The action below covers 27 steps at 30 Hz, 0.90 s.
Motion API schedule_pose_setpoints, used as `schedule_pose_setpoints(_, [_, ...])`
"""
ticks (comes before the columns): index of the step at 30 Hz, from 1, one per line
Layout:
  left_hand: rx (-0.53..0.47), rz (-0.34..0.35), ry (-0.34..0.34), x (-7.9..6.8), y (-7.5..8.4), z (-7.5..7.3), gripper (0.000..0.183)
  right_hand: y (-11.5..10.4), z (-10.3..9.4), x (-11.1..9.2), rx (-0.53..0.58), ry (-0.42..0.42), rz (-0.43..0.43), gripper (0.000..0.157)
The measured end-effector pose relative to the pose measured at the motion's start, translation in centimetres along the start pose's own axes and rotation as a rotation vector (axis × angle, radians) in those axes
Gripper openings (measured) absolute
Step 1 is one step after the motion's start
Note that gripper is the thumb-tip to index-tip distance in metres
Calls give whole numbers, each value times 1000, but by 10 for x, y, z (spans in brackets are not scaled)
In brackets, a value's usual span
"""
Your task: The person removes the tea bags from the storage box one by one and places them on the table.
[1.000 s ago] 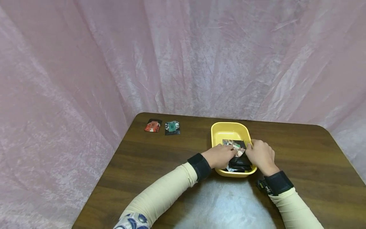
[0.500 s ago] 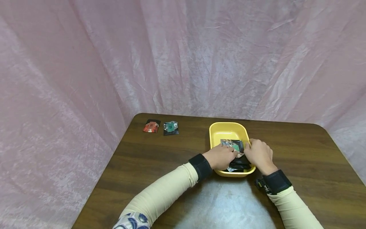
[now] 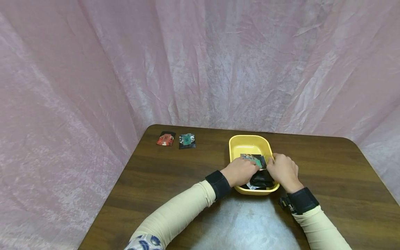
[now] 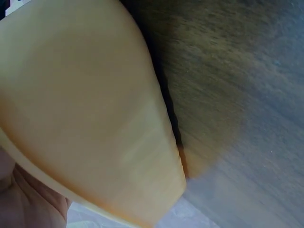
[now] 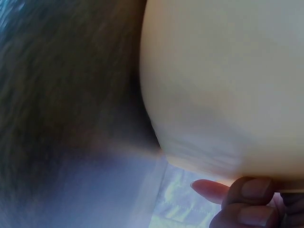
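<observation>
A yellow plastic basin (image 3: 250,139) sits on the table, with several flat black packets (image 3: 260,178) in its near half. My left hand (image 3: 241,171) reaches over the basin's left rim, and its curled fingers hold a flat printed packet with a green label (image 3: 257,161). The thumb and the packet's near edge are hidden under the hand. On the right side, my right hand (image 3: 283,171) grips the rim. In the right wrist view, bent fingers (image 5: 256,188) show at the basin's edge. The left wrist view has the basin's outer wall (image 4: 95,104) and part of my palm behind the rim.
At the far left of the wooden table (image 3: 162,173) lie a red-printed packet (image 3: 166,138) and a green-labelled packet (image 3: 186,140), side by side. A pink curtain (image 3: 193,69) hangs just behind the table's back edge. The near table surface has a bright glare.
The green-labelled packet under my left fingers has shifted and tilted slightly, so its pale lower part is now mostly covered. My right hand keeps its grip on the rim.
</observation>
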State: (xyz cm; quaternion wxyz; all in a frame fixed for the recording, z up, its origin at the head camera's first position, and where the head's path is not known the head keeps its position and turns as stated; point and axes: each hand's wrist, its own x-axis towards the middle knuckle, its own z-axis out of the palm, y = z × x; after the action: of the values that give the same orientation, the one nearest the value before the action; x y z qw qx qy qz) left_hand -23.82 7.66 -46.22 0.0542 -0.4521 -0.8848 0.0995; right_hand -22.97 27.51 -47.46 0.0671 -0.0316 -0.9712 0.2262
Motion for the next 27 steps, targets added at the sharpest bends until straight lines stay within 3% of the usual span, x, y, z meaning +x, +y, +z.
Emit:
schedule_pose_setpoints(8, [-4, -44, 75, -6, -2, -8, 24, -1, -1, -1, 1, 1, -1, 31])
schedule_pose_setpoints(17, [-92, -147, 266, -28, -19, -25, 23, -2, -3, -2, 0, 0, 7, 30])
schedule_pose_setpoints(27, [-164, -335, 509, -60, -53, -33, 20, -3, -2, -3, 0, 5, 3, 30])
